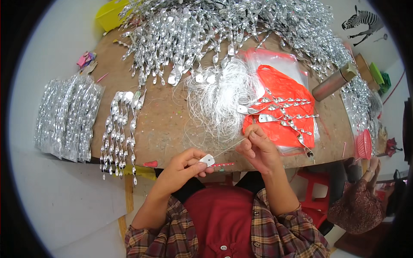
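Two hands meet just over the near edge of the tabletop. The left hand has its fingers pinched together on a small silver tag. A thin white thread runs from the tag up to the right hand, whose fingers are closed on the thread's other end. Both hands hang slightly off the near edge, above a red apron and plaid sleeves.

Just beyond the right hand, an orange plastic bag lies on clear plastic near the right side, with a few silver spiral strips lying across it. Beside it, toward the middle of the tabletop, sits a loose bundle of white thread. A row of finished spirals hangs over the near left edge, and packed bundles of them lie past the left edge. A big heap of silver spirals covers the far side. A metal flask lies at the far right corner, and a pink basket sits off the right edge.
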`<state>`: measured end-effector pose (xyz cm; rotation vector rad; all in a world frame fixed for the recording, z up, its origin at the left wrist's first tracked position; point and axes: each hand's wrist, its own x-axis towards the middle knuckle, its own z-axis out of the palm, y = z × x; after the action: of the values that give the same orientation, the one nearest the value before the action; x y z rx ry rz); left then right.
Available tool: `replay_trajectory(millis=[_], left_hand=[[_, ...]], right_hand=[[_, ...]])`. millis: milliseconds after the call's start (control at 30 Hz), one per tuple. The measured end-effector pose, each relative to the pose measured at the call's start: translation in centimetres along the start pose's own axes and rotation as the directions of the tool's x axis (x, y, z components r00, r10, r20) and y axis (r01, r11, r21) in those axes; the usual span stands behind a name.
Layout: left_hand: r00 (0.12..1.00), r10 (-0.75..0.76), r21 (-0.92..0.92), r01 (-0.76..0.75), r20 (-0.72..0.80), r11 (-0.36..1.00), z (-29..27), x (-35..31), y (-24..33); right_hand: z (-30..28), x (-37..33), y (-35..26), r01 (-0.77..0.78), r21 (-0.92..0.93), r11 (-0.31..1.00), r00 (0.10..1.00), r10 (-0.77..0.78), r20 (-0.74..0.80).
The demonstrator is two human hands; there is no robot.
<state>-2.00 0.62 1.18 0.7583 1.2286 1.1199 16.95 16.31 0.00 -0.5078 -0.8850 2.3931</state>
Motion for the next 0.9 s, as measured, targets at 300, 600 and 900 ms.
replay_trajectory(millis=[300,600,900], left_hand=[[0.998,-0.064,-0.087,0.065,0.004,0.994,-1.1,-1.3,-1.9],[0.994,-0.103,-0.121,0.105,0.024,0.987,-1.5,-1.9,-3.2],[0.949,-0.013,-0.108,0.049,0.315,0.993,0.1,-0.2,-1.0]], right_hand=[[-0.6,0.4,0.7,-0.017,0.078,0.997,1.0,0.015,0.017],[-0.8,0.4,0.7,-0.021,0.08,0.997,0.999,0.019,0.028],[1.4,-0.4,1.5,-0.17,-0.011,0.985,0.982,0.17,0.087]])
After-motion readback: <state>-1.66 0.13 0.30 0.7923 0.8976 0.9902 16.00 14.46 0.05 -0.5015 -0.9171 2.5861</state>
